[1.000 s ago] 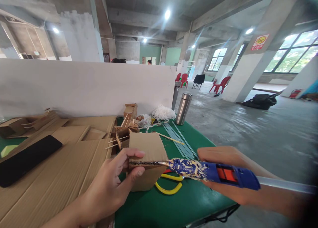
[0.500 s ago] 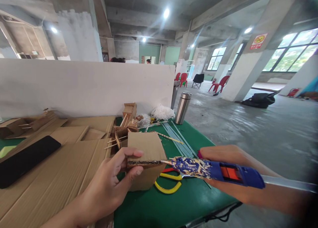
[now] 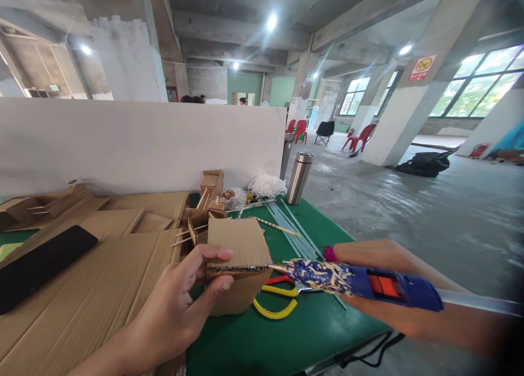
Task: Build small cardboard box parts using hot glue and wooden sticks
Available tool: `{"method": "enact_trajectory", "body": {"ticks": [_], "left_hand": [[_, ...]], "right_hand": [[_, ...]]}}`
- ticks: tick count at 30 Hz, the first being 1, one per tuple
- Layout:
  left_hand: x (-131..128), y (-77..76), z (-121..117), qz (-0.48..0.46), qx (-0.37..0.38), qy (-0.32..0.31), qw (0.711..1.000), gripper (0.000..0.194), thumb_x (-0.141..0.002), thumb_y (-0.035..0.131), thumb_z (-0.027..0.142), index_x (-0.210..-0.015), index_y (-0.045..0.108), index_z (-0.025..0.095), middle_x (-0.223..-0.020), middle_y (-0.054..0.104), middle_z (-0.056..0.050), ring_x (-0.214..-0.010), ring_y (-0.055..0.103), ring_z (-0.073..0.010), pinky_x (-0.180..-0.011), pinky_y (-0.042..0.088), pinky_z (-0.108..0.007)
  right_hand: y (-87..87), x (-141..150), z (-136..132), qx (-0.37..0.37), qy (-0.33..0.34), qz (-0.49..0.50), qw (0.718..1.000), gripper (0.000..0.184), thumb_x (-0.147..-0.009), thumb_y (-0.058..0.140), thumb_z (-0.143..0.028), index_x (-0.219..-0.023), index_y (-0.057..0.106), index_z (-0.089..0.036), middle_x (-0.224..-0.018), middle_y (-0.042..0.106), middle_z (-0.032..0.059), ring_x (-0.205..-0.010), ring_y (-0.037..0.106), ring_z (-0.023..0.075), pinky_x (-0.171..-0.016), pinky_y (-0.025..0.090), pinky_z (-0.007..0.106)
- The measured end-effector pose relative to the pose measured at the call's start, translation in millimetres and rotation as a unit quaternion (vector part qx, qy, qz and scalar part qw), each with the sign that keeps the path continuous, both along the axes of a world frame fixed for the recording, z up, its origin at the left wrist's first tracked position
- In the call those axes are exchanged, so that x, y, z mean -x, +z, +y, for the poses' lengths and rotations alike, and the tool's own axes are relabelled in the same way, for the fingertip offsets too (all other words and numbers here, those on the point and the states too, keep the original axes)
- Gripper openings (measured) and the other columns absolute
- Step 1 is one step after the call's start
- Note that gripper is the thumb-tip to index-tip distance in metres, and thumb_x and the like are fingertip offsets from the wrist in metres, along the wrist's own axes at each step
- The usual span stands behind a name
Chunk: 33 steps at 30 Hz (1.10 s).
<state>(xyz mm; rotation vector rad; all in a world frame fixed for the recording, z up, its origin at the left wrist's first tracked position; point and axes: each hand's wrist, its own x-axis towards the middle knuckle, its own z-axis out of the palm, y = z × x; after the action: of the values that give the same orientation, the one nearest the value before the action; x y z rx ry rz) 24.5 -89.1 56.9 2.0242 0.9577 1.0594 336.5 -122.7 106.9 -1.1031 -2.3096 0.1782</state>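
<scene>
My left hand (image 3: 196,299) pinches the left end of a cardboard box (image 3: 237,239) between thumb and forefinger. Along the box's near upper edge runs a dark, glossy strip of glue on the corrugated rim. In my right hand (image 3: 376,256) is a blue glue gun (image 3: 352,278), its body crusted with pale dried strands and a glue stick (image 3: 478,302) sticking out of its rear. The nozzle tip meets the right end of the glued edge. My right fingers are mostly hidden behind the gun. Below it lie yellow-and-red-handled scissors (image 3: 278,305), partly behind the box.
Clear glue sticks (image 3: 286,228) lie behind the box on the green table (image 3: 323,343). A steel flask (image 3: 300,178) stands at the back right. Small cardboard pieces with wooden sticks (image 3: 198,223) sit behind. Left are cardboard sheets (image 3: 135,267) and a black phone-like slab (image 3: 49,267). A white partition (image 3: 143,147) rises behind.
The glue gun's nozzle has slid right along the box edge, from near my left fingertips to the right corner. My left hand keeps its hold on the box. The view shifts slightly.
</scene>
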Motion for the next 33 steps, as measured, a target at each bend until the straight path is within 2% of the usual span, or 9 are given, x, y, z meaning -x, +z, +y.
{"method": "enact_trajectory", "body": {"ticks": [5, 9, 15, 20, 26, 33], "left_hand": [[1, -0.4, 0, 0.008, -0.002, 0.006, 1.000, 0.019, -0.095, 0.058, 0.028, -0.113, 0.058, 0.028, -0.098, 0.073, 0.000, -0.088, 0.073, -0.0138, -0.070, 0.058, -0.015], [0, 0.5, 1, 0.003, 0.001, 0.003, 1.000, 0.018, -0.095, 0.058, 0.027, -0.113, 0.059, 0.028, -0.097, 0.074, 0.000, -0.088, 0.073, -0.0137, -0.071, 0.058, -0.015], [1, -0.2, 0, 0.004, 0.010, 0.006, 1.000, 0.019, -0.094, 0.059, 0.029, -0.113, 0.059, 0.028, -0.095, 0.074, 0.001, -0.087, 0.073, -0.0134, -0.070, 0.057, -0.014], [0, 0.1, 0, -0.001, 0.004, 0.008, 1.000, 0.019, -0.094, 0.059, 0.027, -0.113, 0.060, 0.027, -0.097, 0.073, 0.000, -0.088, 0.073, -0.0142, -0.071, 0.057, -0.015], [0, 2.2, -3, -0.004, 0.012, 0.002, 1.000, 0.017, -0.094, 0.059, 0.027, -0.111, 0.060, 0.025, -0.095, 0.073, -0.001, -0.087, 0.073, -0.0156, -0.071, 0.058, -0.018], [1, 0.5, -1, 0.009, 0.010, 0.005, 1.000, 0.019, -0.095, 0.058, 0.028, -0.114, 0.058, 0.028, -0.096, 0.072, 0.001, -0.086, 0.072, -0.0135, -0.070, 0.057, -0.015]], "right_hand": [[4.7, -1, 0, 0.057, 0.041, -0.019, 0.997, 0.008, -0.090, 0.061, -0.031, -0.085, 0.055, -0.028, -0.068, 0.059, -0.0028, -0.054, 0.053, 0.0146, -0.047, 0.041, 0.027], [4.1, 1, -3, 0.077, 0.042, 0.011, 0.996, 0.005, -0.089, 0.063, -0.029, -0.089, 0.058, -0.028, -0.072, 0.061, -0.0031, -0.057, 0.055, 0.0142, -0.050, 0.043, 0.026], [1.4, 11, -3, 0.070, 0.048, 0.069, 0.994, 0.007, -0.088, 0.064, -0.032, -0.089, 0.057, -0.030, -0.077, 0.062, -0.0022, -0.061, 0.054, 0.0162, -0.054, 0.043, 0.028], [0.9, 11, 1, 0.101, 0.064, 0.030, 0.992, 0.013, -0.088, 0.065, -0.029, -0.083, 0.054, -0.027, -0.073, 0.057, -0.0033, -0.059, 0.048, 0.0139, -0.052, 0.037, 0.026], [-2.7, 11, -2, 0.125, 0.025, 0.051, 0.991, 0.022, -0.091, 0.058, -0.036, -0.074, 0.048, -0.025, -0.068, 0.050, -0.0028, -0.055, 0.039, 0.0153, -0.049, 0.028, 0.030], [-3.6, 12, -4, 0.115, 0.009, 0.049, 0.992, 0.024, -0.090, 0.057, -0.035, -0.073, 0.044, -0.025, -0.067, 0.048, -0.0047, -0.056, 0.039, 0.0149, -0.052, 0.026, 0.030]]}}
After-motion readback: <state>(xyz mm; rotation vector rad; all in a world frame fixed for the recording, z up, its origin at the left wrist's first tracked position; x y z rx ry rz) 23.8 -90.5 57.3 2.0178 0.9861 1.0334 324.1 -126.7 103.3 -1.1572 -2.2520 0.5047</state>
